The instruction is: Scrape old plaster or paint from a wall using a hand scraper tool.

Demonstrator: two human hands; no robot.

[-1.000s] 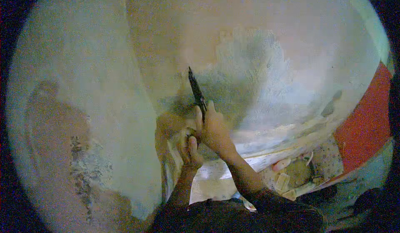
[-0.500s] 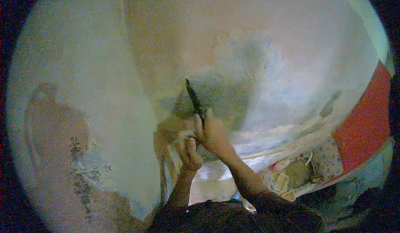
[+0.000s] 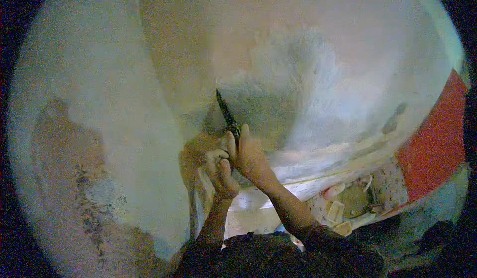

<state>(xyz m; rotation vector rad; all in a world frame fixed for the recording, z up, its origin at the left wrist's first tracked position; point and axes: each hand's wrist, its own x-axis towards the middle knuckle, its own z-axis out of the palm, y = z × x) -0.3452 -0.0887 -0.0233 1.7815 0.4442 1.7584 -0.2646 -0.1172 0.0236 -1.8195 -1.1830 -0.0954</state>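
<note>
My right hand is closed around a dark, narrow tool with a pointed end; its exact kind cannot be made out. The tool slants up and to the left, its tip at or close to the patchy, pale wall. Whether the tip touches is unclear. Just below and to the left, my left hand is closed, fingers curled, beside the right wrist and fingers. What it holds, if anything, is hidden. A grey, damp-looking patch lies on the wall around the tool.
A wall corner runs down left of my hands, with a stained, peeling patch on the left wall. At lower right, a patterned surface bears pale containers and other small items. A red panel stands at far right.
The tool and both hands have shifted slightly up and left in the picture, and the view has moved a little. My grip on the tool looks the same.
</note>
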